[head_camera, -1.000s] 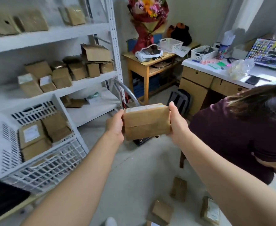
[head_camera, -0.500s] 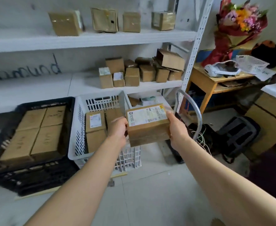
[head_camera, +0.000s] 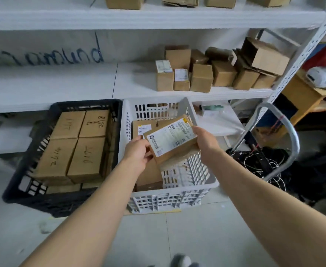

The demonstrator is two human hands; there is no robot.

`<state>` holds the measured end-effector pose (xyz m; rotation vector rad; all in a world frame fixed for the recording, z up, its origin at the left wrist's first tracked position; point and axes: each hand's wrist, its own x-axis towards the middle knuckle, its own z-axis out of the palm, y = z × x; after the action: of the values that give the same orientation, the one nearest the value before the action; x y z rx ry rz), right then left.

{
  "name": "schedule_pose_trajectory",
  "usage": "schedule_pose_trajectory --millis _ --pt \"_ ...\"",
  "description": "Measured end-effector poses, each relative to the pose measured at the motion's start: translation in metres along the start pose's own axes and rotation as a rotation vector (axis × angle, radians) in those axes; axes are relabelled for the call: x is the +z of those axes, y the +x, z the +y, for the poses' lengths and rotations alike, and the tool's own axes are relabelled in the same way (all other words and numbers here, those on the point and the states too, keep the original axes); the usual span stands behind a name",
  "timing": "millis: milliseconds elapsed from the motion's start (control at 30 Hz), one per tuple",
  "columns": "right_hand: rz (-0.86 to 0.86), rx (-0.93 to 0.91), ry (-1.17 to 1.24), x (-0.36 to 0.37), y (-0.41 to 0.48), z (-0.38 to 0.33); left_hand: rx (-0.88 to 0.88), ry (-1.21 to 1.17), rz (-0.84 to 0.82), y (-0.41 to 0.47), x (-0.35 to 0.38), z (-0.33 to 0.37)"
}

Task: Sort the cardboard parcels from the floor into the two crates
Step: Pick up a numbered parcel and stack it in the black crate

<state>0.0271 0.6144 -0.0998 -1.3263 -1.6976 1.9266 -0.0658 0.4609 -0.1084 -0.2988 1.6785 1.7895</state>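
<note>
Holding the labelled parcel (head_camera: 170, 140) tilted above the white crate (head_camera: 177, 195), the person grasps it from both ends: the left hand (head_camera: 137, 152) is curled round the near left corner and the right hand (head_camera: 206, 138) clasps the far right end. The parcel hangs over the crate's middle, label up, and does not appear to rest yet on the boxes already inside (head_camera: 148, 176). Judging from the slant, the main risk is a lopsided release. If one hand lets go first, the parcel could swing down, strike the slotted right wall, or land on edge in the gap to the right of the stacked boxes and end up wedged rather than flat. A corner catching a slot might dent the cardboard. Sorting could also go wrong: the black crate (head_camera: 61, 203) just to the left holds hand-marked boxes (head_camera: 71, 149) with no printed labels showing, so a drift that way would probably misplace this one. The curved metal tube (head_camera: 295, 139) on the right could catch the right arm.
</note>
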Motion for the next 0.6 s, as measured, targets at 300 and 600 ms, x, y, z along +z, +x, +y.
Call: schedule_pose_trajectory --millis 300,600 --pt "-0.103 -0.019 -0.116 0.018 0.085 -0.024 -0.129 0.036 0.056 0.048 0.017 0.006" --pt "-0.185 -0.010 -0.252 0.027 0.134 -0.032 -0.277 0.024 0.106 0.084 0.035 -0.008"
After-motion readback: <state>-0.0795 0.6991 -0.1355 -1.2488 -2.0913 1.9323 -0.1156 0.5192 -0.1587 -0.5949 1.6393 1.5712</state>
